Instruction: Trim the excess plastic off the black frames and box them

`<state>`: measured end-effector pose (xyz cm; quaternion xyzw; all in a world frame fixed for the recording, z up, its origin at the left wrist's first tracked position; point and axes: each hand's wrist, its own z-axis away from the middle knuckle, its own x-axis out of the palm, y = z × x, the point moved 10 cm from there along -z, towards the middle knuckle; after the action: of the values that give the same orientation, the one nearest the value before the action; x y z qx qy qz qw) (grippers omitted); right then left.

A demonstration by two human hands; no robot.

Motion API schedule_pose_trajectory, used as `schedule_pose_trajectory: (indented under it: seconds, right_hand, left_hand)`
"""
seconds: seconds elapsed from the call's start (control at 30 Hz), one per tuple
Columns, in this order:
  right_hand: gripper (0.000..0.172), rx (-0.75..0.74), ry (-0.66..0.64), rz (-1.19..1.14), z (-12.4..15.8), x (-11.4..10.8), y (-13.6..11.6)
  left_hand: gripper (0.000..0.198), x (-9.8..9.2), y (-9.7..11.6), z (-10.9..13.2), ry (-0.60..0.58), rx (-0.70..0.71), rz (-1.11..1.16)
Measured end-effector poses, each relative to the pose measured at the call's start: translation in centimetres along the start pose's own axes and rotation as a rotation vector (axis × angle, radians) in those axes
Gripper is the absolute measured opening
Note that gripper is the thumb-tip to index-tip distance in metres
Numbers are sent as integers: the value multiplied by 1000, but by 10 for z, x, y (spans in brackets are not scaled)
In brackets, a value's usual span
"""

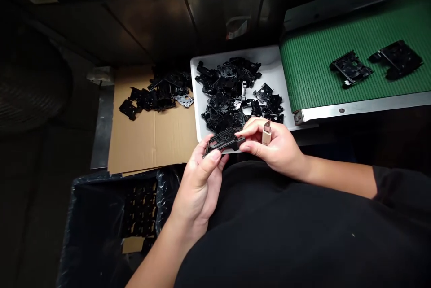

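Observation:
My left hand (198,185) and my right hand (269,142) together hold a black moulded plastic frame part (222,141) above the near edge of a white tray. The left thumb presses on the part's near end, and the right fingers pinch its other end. My right hand also grips a small beige-handled trimming knife (266,133), with its short metal blade pointing up. In the white tray (272,66) lies a heap of similar black parts (225,90). The hands hide the tray's near edge.
A green conveyor belt (350,59) with a steel edge carries black parts (350,68) at right. Black parts (156,95) also lie on flattened cardboard (151,137) at left. Below it stands a black-lined bin (111,220) holding stacked dark pieces.

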<state>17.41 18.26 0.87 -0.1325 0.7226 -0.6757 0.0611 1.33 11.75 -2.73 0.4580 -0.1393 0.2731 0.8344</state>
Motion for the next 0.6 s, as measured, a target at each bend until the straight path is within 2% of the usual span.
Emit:
schedule_pose_trajectory:
  seconds: [0.3,0.6]
  right_hand:
    - [33,69,-32,-16,-2,10,8]
    - [37,83,-52,-18,-2,21,7]
  left_hand:
    - [45,-13,-5,4,38,-21,62]
    - [38,-17,-3,9,-4,-7,90]
